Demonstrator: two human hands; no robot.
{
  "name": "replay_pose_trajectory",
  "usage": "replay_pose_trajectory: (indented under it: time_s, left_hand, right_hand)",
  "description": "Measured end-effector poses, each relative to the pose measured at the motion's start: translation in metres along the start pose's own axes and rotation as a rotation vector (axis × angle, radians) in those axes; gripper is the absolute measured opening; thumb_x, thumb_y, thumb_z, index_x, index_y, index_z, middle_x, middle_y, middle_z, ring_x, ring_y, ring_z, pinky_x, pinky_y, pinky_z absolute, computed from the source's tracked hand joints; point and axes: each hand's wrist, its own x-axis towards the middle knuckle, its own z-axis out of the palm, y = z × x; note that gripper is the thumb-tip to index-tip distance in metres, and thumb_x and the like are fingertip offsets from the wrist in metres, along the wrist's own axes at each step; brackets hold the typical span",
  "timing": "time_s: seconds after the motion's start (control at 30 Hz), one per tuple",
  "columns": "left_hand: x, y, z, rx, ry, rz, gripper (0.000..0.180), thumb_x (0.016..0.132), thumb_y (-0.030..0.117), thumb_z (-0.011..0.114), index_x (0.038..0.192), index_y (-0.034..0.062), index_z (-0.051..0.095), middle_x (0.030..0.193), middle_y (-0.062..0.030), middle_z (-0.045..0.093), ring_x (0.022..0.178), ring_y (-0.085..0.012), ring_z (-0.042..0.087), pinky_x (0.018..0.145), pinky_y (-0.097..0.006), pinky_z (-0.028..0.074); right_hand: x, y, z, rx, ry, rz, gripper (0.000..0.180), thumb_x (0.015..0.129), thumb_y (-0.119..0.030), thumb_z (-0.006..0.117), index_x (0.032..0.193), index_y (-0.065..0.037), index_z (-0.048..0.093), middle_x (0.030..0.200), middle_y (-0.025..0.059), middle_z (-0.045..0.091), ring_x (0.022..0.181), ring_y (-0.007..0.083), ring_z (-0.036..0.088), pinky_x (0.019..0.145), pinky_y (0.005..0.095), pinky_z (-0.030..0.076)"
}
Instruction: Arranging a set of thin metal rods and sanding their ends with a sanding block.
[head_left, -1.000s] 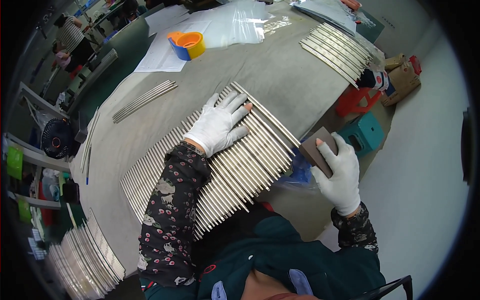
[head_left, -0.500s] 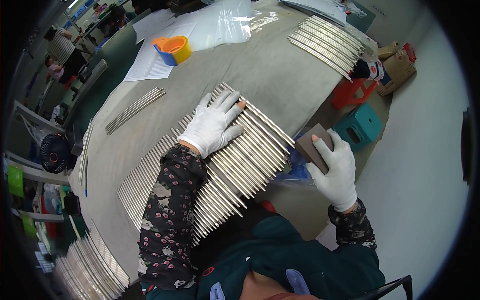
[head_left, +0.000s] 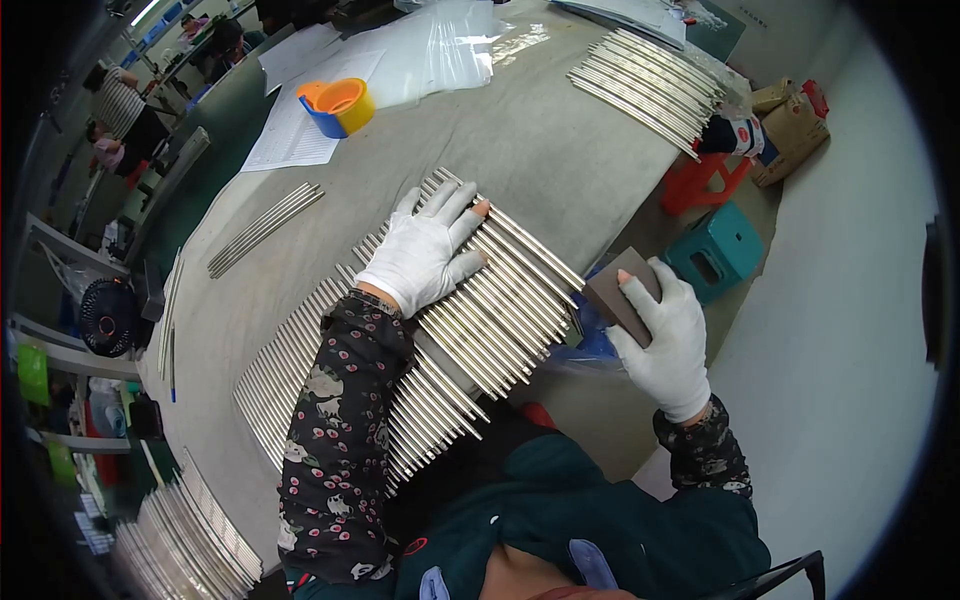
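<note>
A long row of shiny metal rods (head_left: 330,340) lies side by side on the grey table (head_left: 560,140). My left hand (head_left: 425,248), in a white glove, rests flat with fingers spread on the rods near the row's right end. Off the table's edge, my right hand (head_left: 665,330), also gloved, grips a dark grey-brown sanding block (head_left: 618,295). The block sits just beyond the ends of the rightmost rods. A blue plastic bag (head_left: 595,340) hangs below the block.
More rod bundles lie at the far right (head_left: 645,85), the middle left (head_left: 265,225) and the lower left (head_left: 185,530). Orange, blue and yellow tape rolls (head_left: 338,103) sit on white paper (head_left: 300,130). A teal stool (head_left: 715,260), a red stool (head_left: 705,180) and cardboard boxes (head_left: 795,125) stand on the floor. A fan (head_left: 105,318) stands at the left.
My left hand stays pressed on the rods. My right hand with the block has shifted slightly, staying at the table's edge. The head view has tilted a little.
</note>
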Motion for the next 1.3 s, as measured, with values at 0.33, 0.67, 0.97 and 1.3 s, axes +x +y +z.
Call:
replay_pose_trajectory:
  time_s: [0.33,0.67,0.97,1.3]
  left_hand:
    - [-0.003,0.001,-0.002,0.021,-0.005,-0.012,0.059,0.091,0.045,0.046,0.137,0.0091,0.043,0.146,-0.0141,0.035,0.138,-0.0313,0.028,0.112,-0.051,0.02]
    - [-0.014,-0.001,-0.002,0.001,-0.033,-0.009,0.06,0.092,0.047,0.043,0.141,0.0136,0.037,0.149,-0.0146,0.03,0.139,-0.0343,0.025,0.112,-0.054,0.018]
    - [-0.018,-0.001,-0.004,0.006,-0.06,-0.021,0.061,0.093,0.049,0.041,0.142,0.0136,0.036,0.15,-0.0138,0.028,0.139,-0.0341,0.024,0.113,-0.053,0.017]
    - [-0.02,0.0,-0.004,-0.002,-0.055,-0.021,0.061,0.093,0.048,0.041,0.142,0.0123,0.036,0.151,-0.0145,0.027,0.14,-0.034,0.023,0.113,-0.052,0.016]
  right_hand:
    - [-0.001,0.001,-0.003,0.032,0.005,0.001,0.053,0.063,-0.018,0.073,0.114,-0.007,0.063,0.122,0.0254,0.051,0.102,0.0382,0.053,0.087,0.0434,0.044]
    - [-0.002,-0.001,-0.003,0.057,-0.01,-0.017,0.054,0.064,-0.018,0.073,0.116,-0.008,0.062,0.124,0.0246,0.05,0.104,0.038,0.052,0.089,0.0434,0.043]
    - [0.0,-0.01,-0.002,0.066,-0.068,-0.071,0.058,0.064,-0.02,0.074,0.119,-0.011,0.06,0.124,0.0265,0.049,0.105,0.0393,0.051,0.088,0.0444,0.043]
    - [0.004,-0.018,-0.004,-0.112,-0.025,-0.135,0.057,0.064,-0.021,0.074,0.118,-0.013,0.06,0.127,0.0245,0.047,0.103,0.0352,0.052,0.08,0.0413,0.043]
